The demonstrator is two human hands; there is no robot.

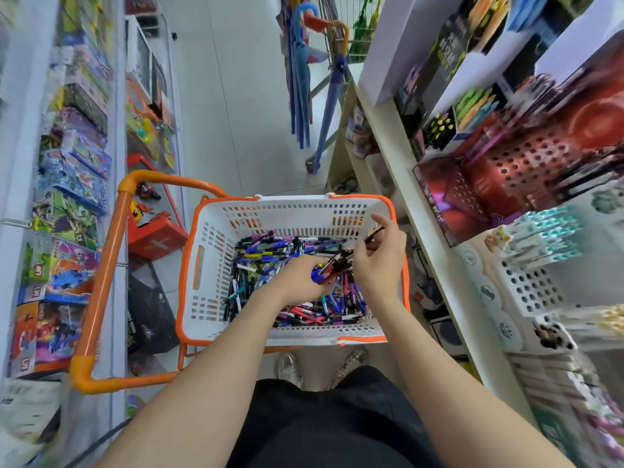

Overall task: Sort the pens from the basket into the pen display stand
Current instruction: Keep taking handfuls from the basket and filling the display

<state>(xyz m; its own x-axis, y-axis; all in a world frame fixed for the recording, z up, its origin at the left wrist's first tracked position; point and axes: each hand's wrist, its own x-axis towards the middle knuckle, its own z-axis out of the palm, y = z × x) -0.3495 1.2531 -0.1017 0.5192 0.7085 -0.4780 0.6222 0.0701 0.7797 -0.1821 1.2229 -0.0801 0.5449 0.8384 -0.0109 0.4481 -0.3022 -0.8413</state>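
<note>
The loose heap of mixed ballpoint pens [270, 261], blue, purple, black, pink and teal, lies across the whole floor of the white slotted plastic basket with the orange rim [216, 265]. Judging by that depth, most of the sorting is left to do.

The left hand [302, 276] is down in the heap at the middle of the basket. Its fingers are curled round a small bundle of dark red and black pens [332, 266], with a blue one among them, held fanned towards the right.

The right hand [380, 261] is raised just beside that bundle, near the basket's right wall. Its thumb and forefinger pinch a single dark slim pen [374, 236], tilted up and to the right. It looks as though like pens are being gathered into one handful before they go to a stand.

The basket sits in an orange tubular trolley frame [104, 265] in the aisle. On the shelving to the right stand a red perforated pen display stand [520, 163] and, lower down, a white perforated stand [530, 285], both well apart from the hands. That side is smeared by motion, so I cannot tell how many holes are filled or which stand these pens belong to.
</note>
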